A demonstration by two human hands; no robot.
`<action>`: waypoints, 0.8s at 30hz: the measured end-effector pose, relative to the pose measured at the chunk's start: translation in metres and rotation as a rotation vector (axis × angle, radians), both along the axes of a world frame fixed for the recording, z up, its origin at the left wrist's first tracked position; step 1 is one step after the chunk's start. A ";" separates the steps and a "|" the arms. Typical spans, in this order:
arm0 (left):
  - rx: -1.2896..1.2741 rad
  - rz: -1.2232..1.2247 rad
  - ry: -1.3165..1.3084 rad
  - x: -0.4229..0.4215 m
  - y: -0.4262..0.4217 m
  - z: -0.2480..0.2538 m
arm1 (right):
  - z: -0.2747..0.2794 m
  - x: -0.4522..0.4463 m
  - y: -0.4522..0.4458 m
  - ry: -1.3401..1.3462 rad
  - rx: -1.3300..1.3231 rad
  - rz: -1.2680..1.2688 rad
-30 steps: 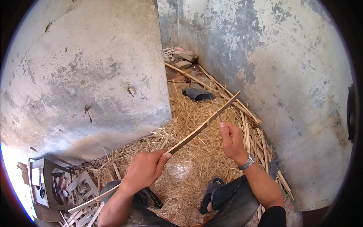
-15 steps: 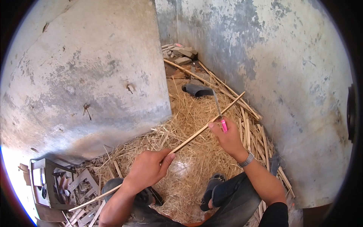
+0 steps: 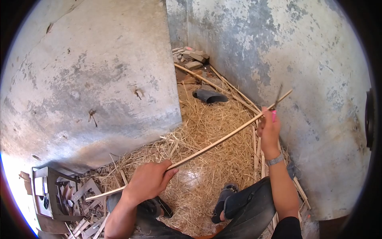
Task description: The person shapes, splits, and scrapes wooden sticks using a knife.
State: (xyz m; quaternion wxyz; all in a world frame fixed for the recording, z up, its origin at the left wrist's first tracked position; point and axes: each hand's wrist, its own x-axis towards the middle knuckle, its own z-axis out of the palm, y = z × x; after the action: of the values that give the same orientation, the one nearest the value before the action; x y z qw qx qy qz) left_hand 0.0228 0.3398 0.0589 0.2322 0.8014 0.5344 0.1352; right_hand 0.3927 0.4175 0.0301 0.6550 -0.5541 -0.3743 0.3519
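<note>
A long, thin wooden strip [image 3: 219, 142] slants across my view from lower left to upper right. My left hand [image 3: 148, 180] is closed around its lower part, above my left knee. At the far end, my right hand [image 3: 270, 134] is closed on a knife [image 3: 273, 115] with a pink handle. Its thin blade, blurred by motion, crosses the strip near the tip and points upward. Whether my right fingers also touch the strip I cannot tell. A watch [image 3: 275, 160] sits on my right wrist.
Pale shavings [image 3: 207, 175] cover the floor around my feet. A dark tube-like object [image 3: 207, 96] lies beyond them. More strips [image 3: 256, 153] lie along the right wall [image 3: 318, 119]. Bricks [image 3: 194, 64] are at the back; a dark frame [image 3: 49, 195] with scraps stands left.
My right hand and the knife have moved right and up along the strip, towards its far end. The strip has shifted right and tilts less steeply. My left hand has moved slightly left.
</note>
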 end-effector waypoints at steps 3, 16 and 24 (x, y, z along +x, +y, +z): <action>0.015 -0.033 0.040 -0.010 0.000 0.000 | -0.008 0.037 0.007 0.052 0.110 -0.152; 0.047 0.168 0.092 -0.031 0.006 0.005 | -0.021 0.083 0.004 -0.068 0.185 -0.305; 0.201 0.219 0.150 -0.008 0.001 -0.007 | -0.024 0.063 -0.010 -0.468 0.005 -0.083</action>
State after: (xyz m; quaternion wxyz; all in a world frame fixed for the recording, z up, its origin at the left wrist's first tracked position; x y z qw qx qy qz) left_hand 0.0144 0.3403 0.0519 0.0943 0.7653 0.6183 0.1522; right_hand 0.4559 0.4075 0.0064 0.5658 -0.6337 -0.4936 0.1858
